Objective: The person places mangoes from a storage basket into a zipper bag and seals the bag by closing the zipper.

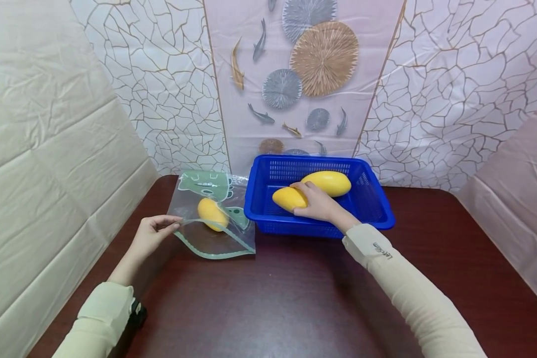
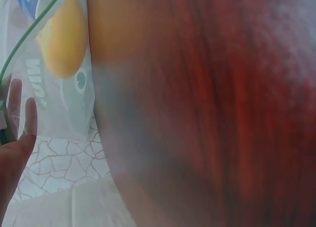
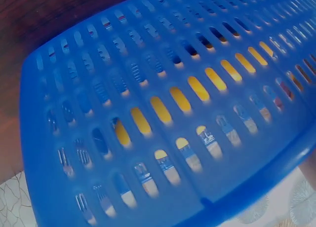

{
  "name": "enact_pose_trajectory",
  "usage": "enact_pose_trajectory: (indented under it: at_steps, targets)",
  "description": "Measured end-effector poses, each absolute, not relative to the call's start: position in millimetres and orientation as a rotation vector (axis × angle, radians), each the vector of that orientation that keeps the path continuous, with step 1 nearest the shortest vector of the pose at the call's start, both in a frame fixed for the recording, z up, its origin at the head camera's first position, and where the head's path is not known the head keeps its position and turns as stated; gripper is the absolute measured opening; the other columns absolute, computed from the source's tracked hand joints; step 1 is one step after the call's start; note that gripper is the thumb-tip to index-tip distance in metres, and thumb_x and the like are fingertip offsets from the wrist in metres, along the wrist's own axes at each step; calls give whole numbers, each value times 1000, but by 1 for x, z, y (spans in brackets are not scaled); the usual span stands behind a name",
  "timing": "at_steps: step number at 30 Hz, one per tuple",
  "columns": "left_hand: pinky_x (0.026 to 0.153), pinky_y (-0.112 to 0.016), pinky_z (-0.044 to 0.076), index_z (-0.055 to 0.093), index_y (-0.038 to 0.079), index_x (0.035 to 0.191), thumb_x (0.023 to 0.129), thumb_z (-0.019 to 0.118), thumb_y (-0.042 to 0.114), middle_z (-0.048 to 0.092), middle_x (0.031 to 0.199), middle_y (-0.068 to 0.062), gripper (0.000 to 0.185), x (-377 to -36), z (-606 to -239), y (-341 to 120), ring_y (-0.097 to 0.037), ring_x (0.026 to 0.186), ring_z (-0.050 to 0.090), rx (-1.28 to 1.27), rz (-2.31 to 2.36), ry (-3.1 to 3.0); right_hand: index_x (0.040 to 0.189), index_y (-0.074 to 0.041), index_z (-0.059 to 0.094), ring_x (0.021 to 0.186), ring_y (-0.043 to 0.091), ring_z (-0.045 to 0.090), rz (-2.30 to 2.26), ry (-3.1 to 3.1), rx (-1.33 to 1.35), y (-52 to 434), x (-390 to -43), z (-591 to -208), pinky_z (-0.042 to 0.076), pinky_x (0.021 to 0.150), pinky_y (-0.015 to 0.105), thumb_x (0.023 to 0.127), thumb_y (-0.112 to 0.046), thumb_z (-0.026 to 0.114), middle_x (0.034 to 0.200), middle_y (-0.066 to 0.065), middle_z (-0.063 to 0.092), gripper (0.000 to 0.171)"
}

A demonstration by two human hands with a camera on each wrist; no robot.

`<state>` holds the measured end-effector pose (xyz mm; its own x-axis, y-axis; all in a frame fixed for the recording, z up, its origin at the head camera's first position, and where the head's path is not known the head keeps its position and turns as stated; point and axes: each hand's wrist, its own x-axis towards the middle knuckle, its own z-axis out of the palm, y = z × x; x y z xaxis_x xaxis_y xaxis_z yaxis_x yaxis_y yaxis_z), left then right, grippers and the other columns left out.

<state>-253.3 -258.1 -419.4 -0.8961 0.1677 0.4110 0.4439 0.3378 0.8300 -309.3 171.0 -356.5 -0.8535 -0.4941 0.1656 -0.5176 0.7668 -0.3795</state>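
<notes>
Right hand (image 1: 317, 204): inside the blue basket (image 1: 376, 211), fingers curled over the near mango (image 1: 288, 198), gripping it from its right end; the fruit lies under the palm and fingertips.
Near mango: on the basket floor, at the left front, touching the hand.
Second mango (image 1: 328, 182): in the same basket, just behind the hand, lying slantwise.
Left hand (image 1: 151, 236): on the desk (image 1: 295, 298) left of the basket, fingers and thumb pinching the near-left edge of the clear bag (image 1: 215, 233) at its green-trimmed mouth.
Clear bag: flat on the desk, just beside the basket's left wall, green cartoon print on it.
Bagged mango (image 1: 212, 214): inside the bag, near the left fingertips but apart from them.
Right wrist view: basket wall (image 3: 163, 118) fills the picture, yellow showing through the slots.
Left wrist view: blurred; bag (image 2: 59, 108), fruit (image 2: 63, 37) and fingertips (image 2: 30, 116) discernible.
</notes>
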Motion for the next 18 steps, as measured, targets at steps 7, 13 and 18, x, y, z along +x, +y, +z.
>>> enact_pose_trajectory:
  at_steps: [7, 13, 18]
  targets:
    - [62, -13, 50, 64, -17, 99, 86, 62, -5, 67, 77, 25, 18, -254, -416, -255, 4, 70, 66, -563, -1601, -2351, 138, -6, 42, 93, 28, 51, 676, -2869, 830, 170, -308, -354, 44, 81, 44, 81, -29, 65, 121, 20, 53, 66]
    - [62, -13, 51, 64, -16, 100, 86, 62, -4, 69, 78, 20, 18, -257, -415, -256, 4, 70, 65, -574, -1602, -2354, 139, -6, 42, 91, 27, 50, 701, -2842, 829, 168, -304, -351, 44, 80, 43, 81, -28, 65, 120, 20, 53, 66]
    - [61, -13, 50, 65, -16, 99, 85, 62, -7, 72, 80, 6, 17, -256, -412, -254, 2, 71, 66, -554, -1600, -2357, 138, -5, 43, 90, 27, 50, 717, -2811, 835, 165, -300, -347, 44, 79, 44, 81, -28, 65, 118, 19, 53, 66]
